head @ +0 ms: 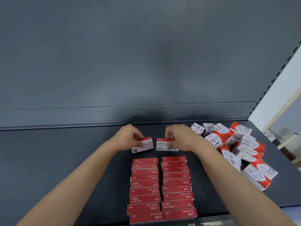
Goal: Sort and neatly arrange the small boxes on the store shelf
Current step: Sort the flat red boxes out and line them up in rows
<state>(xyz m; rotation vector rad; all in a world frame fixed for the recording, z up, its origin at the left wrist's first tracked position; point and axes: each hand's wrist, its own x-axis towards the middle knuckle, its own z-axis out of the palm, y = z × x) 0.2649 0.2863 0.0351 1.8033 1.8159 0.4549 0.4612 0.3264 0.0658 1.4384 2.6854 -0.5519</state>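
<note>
Two neat columns of several red staple boxes run from the shelf's front edge toward the back, a left column (144,188) and a right column (177,186). Just behind the left column, my left hand (130,136) grips a red-and-white staple box (144,145), tilted with its white face up. Behind the right column, my right hand (177,136) holds a second staple box (164,144) marked 24/6. The two held boxes sit side by side, a small gap apart.
A loose heap of red-and-white paper clip boxes (236,149) lies at the right of the dark grey shelf (65,160). The shelf's back panel (146,62) rises just behind my hands. A slotted upright (270,85) bounds the right side.
</note>
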